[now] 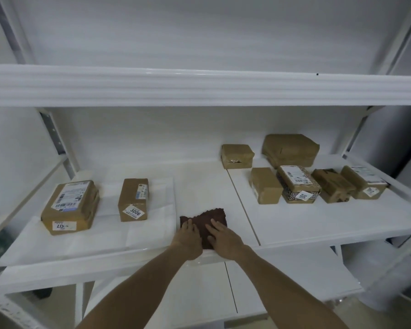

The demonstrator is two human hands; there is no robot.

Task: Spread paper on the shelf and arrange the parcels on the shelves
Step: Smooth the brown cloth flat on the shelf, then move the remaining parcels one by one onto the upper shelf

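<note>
Pressing on a dark brown cloth (214, 216), the left grip (188, 236) and right grip (223, 236) both lie flat and wide, fingers straight and holding nothing. The cloth sits at the middle front of the shelf (318, 233), just beside the white paper (140, 236) that covers the shelf's left part. On that paper stand the parcel marked 07 (69, 205) and the parcel marked 9006 (133, 200). Six other parcels (266, 186) cluster at the right.

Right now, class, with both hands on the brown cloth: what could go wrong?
1. The cloth lies beside the paper; a leftward wipe by the left hand could ruck it and shift the 9006 parcel.
2. The right hand presses near the front lip of the shelf; the cloth might slip off.
</note>
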